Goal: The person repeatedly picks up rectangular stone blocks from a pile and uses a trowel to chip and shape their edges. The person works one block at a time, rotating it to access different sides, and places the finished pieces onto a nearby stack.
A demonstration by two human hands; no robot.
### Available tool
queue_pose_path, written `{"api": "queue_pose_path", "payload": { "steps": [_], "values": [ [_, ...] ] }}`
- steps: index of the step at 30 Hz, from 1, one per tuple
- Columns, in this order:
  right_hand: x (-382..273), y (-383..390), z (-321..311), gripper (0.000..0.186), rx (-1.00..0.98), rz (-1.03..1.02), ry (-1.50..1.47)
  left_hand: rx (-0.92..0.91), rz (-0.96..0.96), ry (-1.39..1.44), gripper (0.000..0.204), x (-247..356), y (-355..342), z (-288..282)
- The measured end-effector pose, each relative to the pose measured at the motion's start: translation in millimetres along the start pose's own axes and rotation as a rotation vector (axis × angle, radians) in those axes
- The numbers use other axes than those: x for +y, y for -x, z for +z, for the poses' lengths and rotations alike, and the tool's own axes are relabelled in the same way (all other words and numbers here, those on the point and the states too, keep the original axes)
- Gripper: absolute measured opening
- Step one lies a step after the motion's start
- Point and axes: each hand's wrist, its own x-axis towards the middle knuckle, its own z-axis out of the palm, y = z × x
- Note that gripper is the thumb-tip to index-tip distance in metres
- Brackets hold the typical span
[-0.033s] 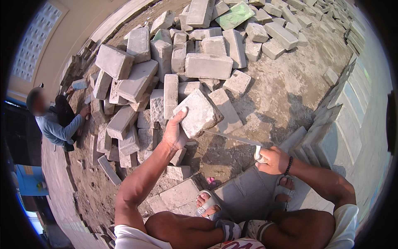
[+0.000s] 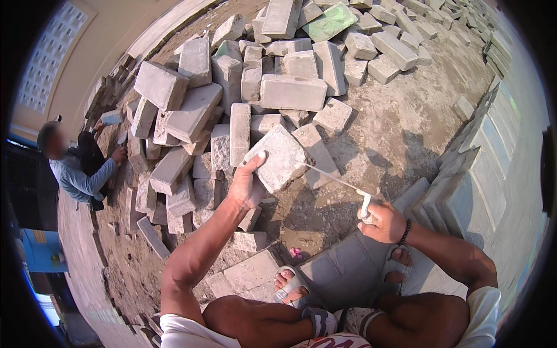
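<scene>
My left hand grips a grey concrete paving block by its left side, thumb on the upper face. The block is held tilted above the ground, in front of the pile, and its right edge is rough and crusted. In my right hand is the pale handle of a long, thin-bladed knife. Its blade shows almost edge-on and points up and left, the tip at the block's right edge. Whether the tip touches the block I cannot tell.
A big heap of loose paving blocks spreads ahead and to the left. Stacked blocks line the right side. At the far left a person crouches by the heap, a tool in one hand. My sandalled feet rest on pavers below.
The knife blade has turned from showing its flat side to nearly edge-on, and its tip has shifted right and up along the block's edge. My left hand and the block have barely moved.
</scene>
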Motion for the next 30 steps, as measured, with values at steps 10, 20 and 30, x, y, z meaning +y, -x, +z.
{"api": "queue_pose_path", "payload": {
  "steps": [10, 20, 30],
  "values": [
    [-53, -84, -3, 0.066, 0.307, 0.336, -1.001, -0.01, -0.023, -0.118, 0.056, -16, 14, 58],
    [-8, -67, -33, 0.062, 0.106, 0.311, -1.161, -0.482, 0.037, -0.557, 0.113, -13, 48, 52],
    [6, -45, -2, 0.05, -0.245, 0.367, -1.34, -1.042, 0.875, -1.628, 0.096, -28, 38, 57]
  ]
}}
